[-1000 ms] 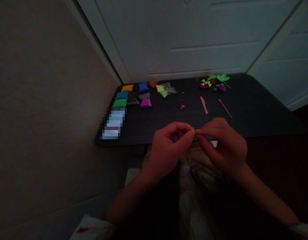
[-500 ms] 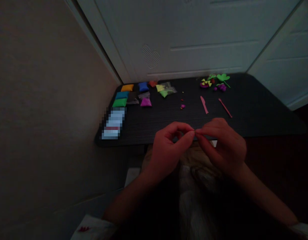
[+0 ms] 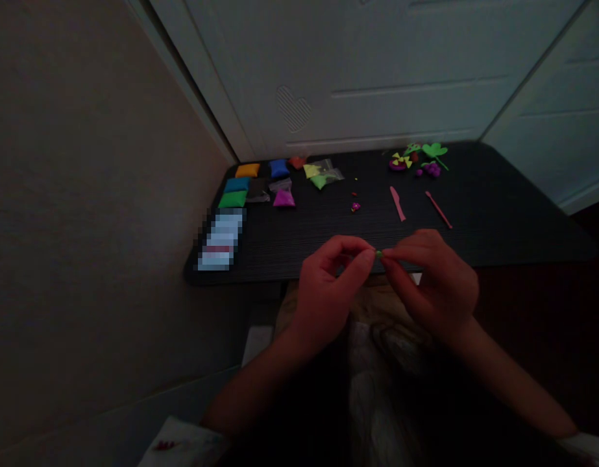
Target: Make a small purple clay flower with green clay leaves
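A dark table (image 3: 513, 207) carries packets (image 3: 284, 198) and pink tools (image 3: 397, 204).

The head camera looks down across the table (image 3: 299, 224).

Smooth plastic knife (image 3: 397, 203), matt tabletop (image 3: 289, 233)

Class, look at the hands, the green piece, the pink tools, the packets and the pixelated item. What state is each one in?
Green piece: pinched between both hands
Left hand: fingertips closed on it
Right hand: fingertips closed on it
Pink knife: lying on the table, unheld
Pink rod: lying down, unheld
Coloured packets: lying down, filled; sealing unclear
Pixelated item: lying down, details hidden
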`<state>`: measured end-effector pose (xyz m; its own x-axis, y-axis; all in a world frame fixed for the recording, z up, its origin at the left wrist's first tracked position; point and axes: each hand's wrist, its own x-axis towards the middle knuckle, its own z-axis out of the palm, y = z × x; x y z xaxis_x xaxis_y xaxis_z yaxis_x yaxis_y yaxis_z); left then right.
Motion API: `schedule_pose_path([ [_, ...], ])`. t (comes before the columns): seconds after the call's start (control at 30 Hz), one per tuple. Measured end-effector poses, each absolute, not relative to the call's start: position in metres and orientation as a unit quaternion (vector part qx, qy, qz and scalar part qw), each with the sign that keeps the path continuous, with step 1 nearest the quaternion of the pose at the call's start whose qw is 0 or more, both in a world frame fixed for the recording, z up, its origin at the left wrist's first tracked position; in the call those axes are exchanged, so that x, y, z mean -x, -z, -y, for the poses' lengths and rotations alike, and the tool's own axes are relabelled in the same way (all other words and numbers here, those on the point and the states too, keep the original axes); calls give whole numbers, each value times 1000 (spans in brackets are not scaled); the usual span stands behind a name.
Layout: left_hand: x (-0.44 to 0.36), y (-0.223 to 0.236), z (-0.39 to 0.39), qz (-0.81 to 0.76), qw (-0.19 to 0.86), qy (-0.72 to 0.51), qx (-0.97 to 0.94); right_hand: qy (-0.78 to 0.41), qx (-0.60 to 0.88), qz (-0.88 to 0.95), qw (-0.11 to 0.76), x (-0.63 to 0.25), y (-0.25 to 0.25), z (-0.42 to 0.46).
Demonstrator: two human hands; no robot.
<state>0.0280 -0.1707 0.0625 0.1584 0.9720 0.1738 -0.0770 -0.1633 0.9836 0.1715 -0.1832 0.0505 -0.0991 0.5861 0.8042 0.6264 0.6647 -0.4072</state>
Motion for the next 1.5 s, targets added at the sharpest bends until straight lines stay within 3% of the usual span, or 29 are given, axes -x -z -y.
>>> schedule_pose_path([
  [0.57, -27, -60, 170, -410, 496, -494, -584, -3, 411, 738, 536, -171, -46, 184],
  [0.93, -32, -60, 175, -326, 612, -515, -505, -251, 420, 585, 647, -159, -50, 193],
  [1.5, -34, -59, 172, -301, 653, -514, -468, -204, 428, 586, 658, -155, -46, 193],
])
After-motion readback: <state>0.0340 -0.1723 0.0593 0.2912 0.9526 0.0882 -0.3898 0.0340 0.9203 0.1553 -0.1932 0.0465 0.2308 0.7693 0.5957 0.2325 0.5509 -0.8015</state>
